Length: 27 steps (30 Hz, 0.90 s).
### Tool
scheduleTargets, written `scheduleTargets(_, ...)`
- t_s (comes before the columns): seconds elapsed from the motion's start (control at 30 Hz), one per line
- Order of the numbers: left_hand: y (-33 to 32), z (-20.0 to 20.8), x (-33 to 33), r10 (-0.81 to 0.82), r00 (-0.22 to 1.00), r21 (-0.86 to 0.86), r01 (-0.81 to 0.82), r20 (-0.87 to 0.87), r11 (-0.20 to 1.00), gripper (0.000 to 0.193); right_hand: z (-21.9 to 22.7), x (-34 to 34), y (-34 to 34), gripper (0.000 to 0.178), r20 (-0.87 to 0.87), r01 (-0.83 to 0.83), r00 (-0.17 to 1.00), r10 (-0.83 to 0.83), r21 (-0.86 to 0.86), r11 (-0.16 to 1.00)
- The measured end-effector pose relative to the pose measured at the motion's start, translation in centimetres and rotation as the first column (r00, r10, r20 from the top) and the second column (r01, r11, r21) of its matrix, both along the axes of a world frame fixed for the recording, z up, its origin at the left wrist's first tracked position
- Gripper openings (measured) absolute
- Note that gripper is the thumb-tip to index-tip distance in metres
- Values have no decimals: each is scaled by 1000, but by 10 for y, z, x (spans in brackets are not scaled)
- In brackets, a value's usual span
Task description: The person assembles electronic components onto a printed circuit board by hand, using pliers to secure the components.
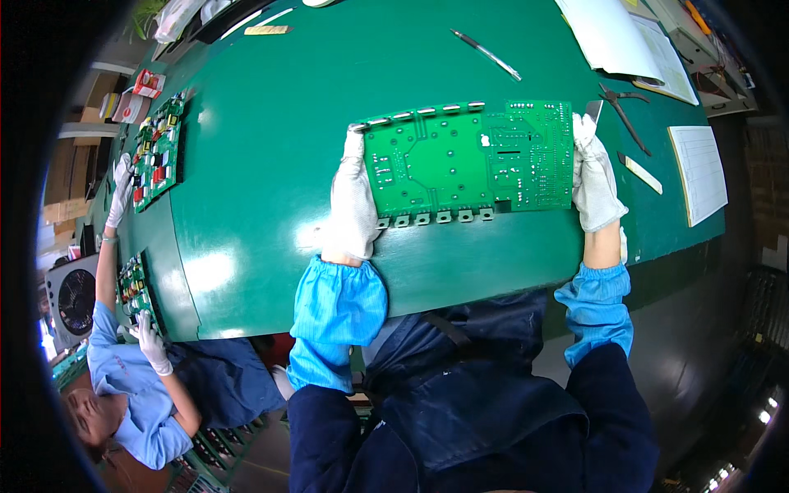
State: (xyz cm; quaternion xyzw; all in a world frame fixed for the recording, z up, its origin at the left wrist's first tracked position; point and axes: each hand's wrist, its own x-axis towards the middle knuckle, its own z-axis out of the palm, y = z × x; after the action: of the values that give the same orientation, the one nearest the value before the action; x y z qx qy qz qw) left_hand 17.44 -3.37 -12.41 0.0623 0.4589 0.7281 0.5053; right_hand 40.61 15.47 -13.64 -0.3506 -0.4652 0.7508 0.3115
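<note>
Green rectangular circuit board: over the smooth green bench, long axis left to right, between the hands.
White-gloved left hand: fingers closed on the left edge.
White-gloved right hand: fingers closed on the right edge, equally near.
Rightward: dark metal pliers, pale flat-handled tool.
Beyond: slim dark pen; nothing visible obstructs.

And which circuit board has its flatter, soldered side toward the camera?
The green board between the person's left hand and right hand; the upper board and lower board at far left both show raised components.
</note>
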Motion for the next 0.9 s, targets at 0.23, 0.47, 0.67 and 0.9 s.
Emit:
scheduleTargets(0.23,6,-2,-1,-25,1000,-11,25,14,1000,48,10,-3,-10,35,-32,51,998,-51,3,999)
scheduleTargets(0.47,3,1,-1,-25,998,-75,21,-49,997,48,43,-10,-28,33,-33,59,998,-62,-87,994)
scheduleTargets(0.67,8,2,2,-20,1000,-86,20,6,996,48,22,3,-14,28,-55,-36,998,32,-83,996)
scheduleTargets(0.9,5,7,2,-41,999,-60,42,6,997,48,34,-9,-24,28,-64,42,997,-47,-81,996)
